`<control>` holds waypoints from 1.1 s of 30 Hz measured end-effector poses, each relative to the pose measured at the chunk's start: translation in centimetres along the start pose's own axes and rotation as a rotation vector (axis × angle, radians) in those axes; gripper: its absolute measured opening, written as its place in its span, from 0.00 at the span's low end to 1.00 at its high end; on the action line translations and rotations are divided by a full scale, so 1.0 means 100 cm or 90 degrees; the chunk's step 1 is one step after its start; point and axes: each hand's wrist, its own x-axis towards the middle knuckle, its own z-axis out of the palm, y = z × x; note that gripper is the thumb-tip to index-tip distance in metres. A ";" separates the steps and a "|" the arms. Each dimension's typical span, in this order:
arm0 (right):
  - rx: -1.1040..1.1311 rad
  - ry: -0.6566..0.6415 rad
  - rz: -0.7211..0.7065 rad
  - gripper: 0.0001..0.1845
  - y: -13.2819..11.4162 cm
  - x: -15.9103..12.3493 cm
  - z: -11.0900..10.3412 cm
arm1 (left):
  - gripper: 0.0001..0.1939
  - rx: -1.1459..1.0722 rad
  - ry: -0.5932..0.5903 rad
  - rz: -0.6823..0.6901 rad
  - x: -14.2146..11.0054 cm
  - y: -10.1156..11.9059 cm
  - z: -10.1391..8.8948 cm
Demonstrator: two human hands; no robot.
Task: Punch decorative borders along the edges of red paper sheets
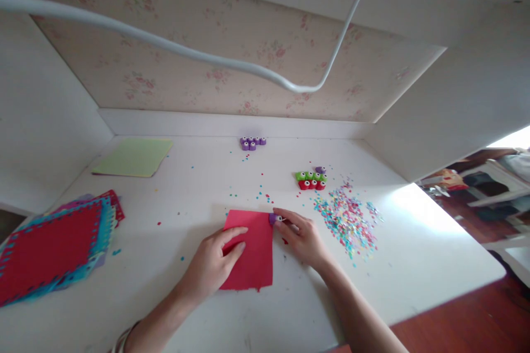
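A sheet of red paper (254, 253) lies on the white table in front of me. My left hand (215, 256) holds it at the left side, with thumb and index finger on top; the other fingers are partly hidden. At the sheet's upper right corner, my right hand (301, 236) grips a small purple craft punch (273, 219) between thumb and fingers. The punch meets the paper's edge there; whether the paper is inside its slot I cannot tell.
Paper confetti (350, 220) is heaped at the right. Green punches (309, 176), red punches (312, 184) and purple punches (252, 142) stand farther back. Punched red and blue sheets (49, 237) lie left, below pale green paper (132, 157). A white cable (199, 55) hangs overhead.
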 end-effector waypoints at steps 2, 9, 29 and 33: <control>-0.028 -0.010 -0.028 0.14 -0.004 0.000 -0.001 | 0.18 0.075 -0.001 0.034 -0.004 0.001 0.006; -0.029 -0.053 0.009 0.15 -0.010 0.006 -0.012 | 0.24 0.345 0.107 0.132 -0.019 0.019 0.015; -0.037 -0.348 0.204 0.08 -0.010 0.052 -0.030 | 0.23 0.245 -0.043 0.212 -0.015 0.009 0.028; -0.076 -0.373 0.228 0.08 -0.014 0.056 -0.031 | 0.23 0.242 -0.034 0.200 -0.015 0.009 0.028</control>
